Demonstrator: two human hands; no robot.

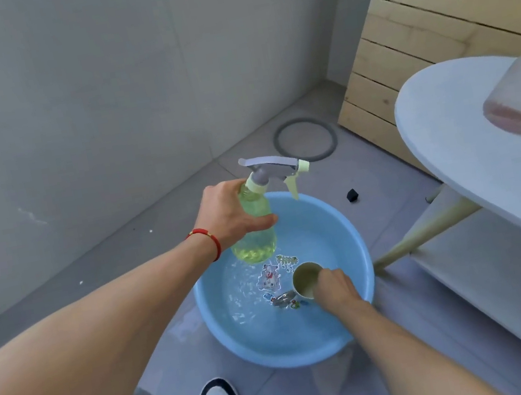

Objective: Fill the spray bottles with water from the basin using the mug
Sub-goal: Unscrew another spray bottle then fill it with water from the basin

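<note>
Grey floor tiles [100, 281] bear a blue basin [345, 234] beside a white table [449, 129].

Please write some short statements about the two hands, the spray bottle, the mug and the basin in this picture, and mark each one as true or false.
1. The left hand grips the green spray bottle above the basin. True.
2. The spray head is removed from the bottle. False: the trigger head is on the bottle.
3. The right hand holds the mug inside the basin. True.
4. The basin is red. False: it is light blue.
5. The basin stands on the white table. False: it stands on the floor, beside the table.
6. A red bracelet is on the left wrist. True.
</note>
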